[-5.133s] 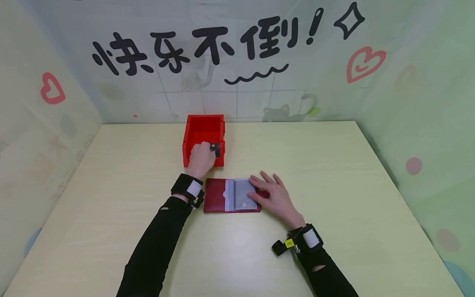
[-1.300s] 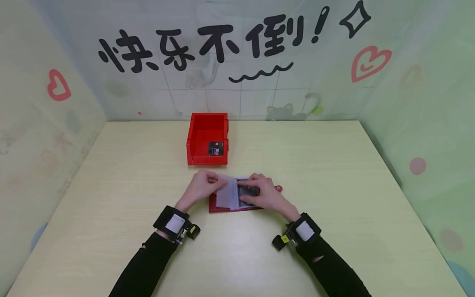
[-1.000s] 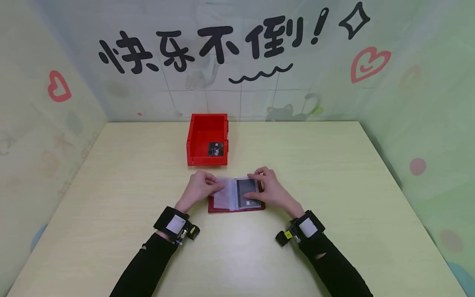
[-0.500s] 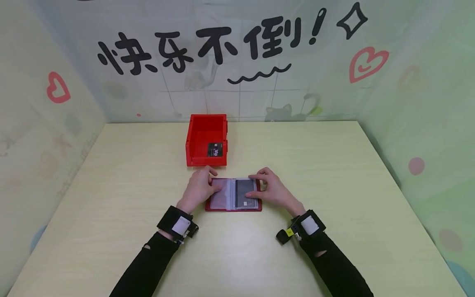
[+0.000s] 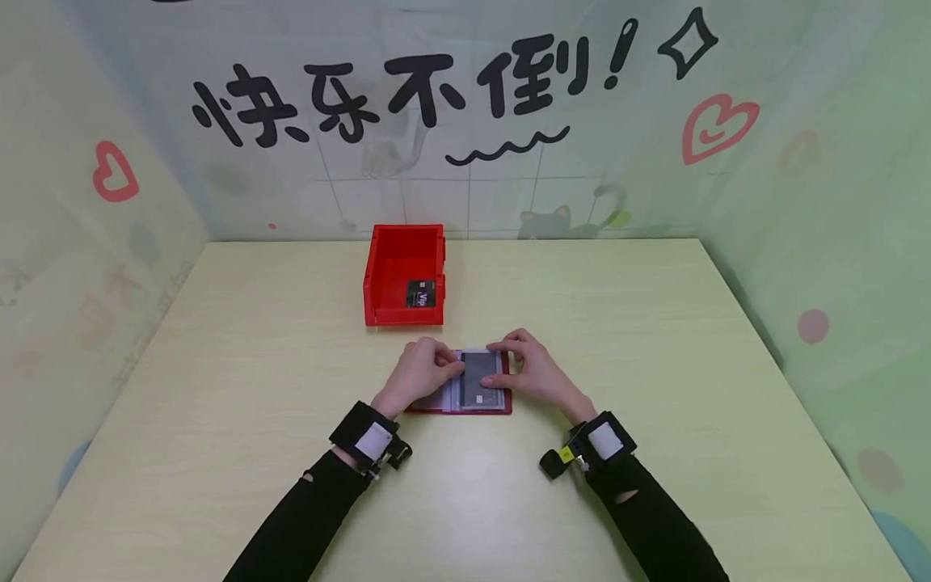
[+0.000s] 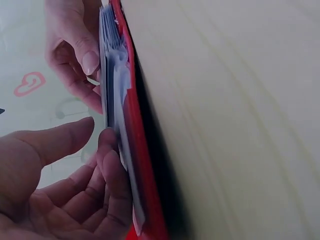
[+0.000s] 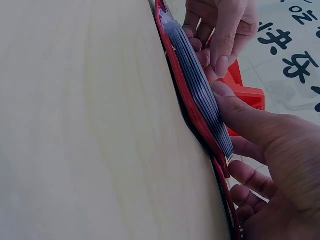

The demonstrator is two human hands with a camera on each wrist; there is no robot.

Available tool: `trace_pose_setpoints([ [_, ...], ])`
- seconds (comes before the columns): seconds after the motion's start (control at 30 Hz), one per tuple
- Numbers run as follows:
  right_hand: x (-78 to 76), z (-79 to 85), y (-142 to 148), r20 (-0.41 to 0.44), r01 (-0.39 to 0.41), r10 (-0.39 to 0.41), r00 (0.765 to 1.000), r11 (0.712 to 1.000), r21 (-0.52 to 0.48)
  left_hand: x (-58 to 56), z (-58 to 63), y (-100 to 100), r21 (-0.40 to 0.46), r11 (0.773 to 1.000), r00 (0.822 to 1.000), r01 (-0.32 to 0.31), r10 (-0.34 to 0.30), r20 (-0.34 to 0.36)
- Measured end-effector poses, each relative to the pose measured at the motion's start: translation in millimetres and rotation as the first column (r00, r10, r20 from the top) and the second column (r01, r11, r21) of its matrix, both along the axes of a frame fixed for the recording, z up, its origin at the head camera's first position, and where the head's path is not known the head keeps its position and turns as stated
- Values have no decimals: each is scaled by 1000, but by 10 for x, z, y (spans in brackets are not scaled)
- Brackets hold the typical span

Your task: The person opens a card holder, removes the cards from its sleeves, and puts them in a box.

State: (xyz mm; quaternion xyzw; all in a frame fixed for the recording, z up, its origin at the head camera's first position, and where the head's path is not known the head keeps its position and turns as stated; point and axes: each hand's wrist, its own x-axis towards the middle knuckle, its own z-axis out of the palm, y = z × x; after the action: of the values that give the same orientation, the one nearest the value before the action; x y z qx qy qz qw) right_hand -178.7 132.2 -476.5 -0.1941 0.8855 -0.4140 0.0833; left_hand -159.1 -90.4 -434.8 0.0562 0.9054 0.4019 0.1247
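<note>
A red card holder [image 5: 507, 402] lies spread open on the table, clear sleeves inside. Its right-hand sleeve shows a dark card [image 5: 478, 392]. My left hand [image 5: 420, 376] is over the left page, fingertips at the card's upper left edge. In the left wrist view, its thumb [image 6: 75, 136] stands apart from its bent fingers, which touch the sleeves [image 6: 120, 100]; nothing is seen between them. My right hand [image 5: 540, 373] holds the holder's right side, thumb on the sleeve and fingers at the edge. The right wrist view shows that thumb [image 7: 225, 95] against the sleeve stack [image 7: 200, 85].
Behind the card holder stands a red bin [image 5: 368, 291]. A black card marked "Vip" [image 5: 420, 294] is at its near right corner. The pale table [image 5: 655, 347] meets a printed backdrop at the back and sides.
My left hand went from inside the bin to the card holder. A dark card now shows in the right sleeve. Within the last half second, that hand shifted right across the left page.
</note>
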Motion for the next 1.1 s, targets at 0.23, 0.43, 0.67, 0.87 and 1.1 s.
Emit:
trace_pose_setpoints([
  [0.23, 9, -6, -15, 10, 5, -5, 1000, 1000, -4, -33, -32, 1, 5, 999, 999, 34, -34, 30],
  [0.43, 14, 6, -9, 15, 10, -11, 1000, 1000, 7, -61, -53, -12, 16, 999, 997, 41, -42, 62],
  [0.67, 2, 31, -11, 23, -1, 0, 1000, 1000, 17, -67, -46, -6, 19, 999, 993, 42, -43, 107],
  [0.87, -13, 52, -8, 34, -11, 9, 999, 999, 36, -62, -47, 1, 15, 999, 994, 40, -41, 99],
  [1.1, -22, 64, -13, 54, -8, 6, 999, 999, 42, -47, -47, 31, -17, 1000, 996, 24, -23, 91],
])
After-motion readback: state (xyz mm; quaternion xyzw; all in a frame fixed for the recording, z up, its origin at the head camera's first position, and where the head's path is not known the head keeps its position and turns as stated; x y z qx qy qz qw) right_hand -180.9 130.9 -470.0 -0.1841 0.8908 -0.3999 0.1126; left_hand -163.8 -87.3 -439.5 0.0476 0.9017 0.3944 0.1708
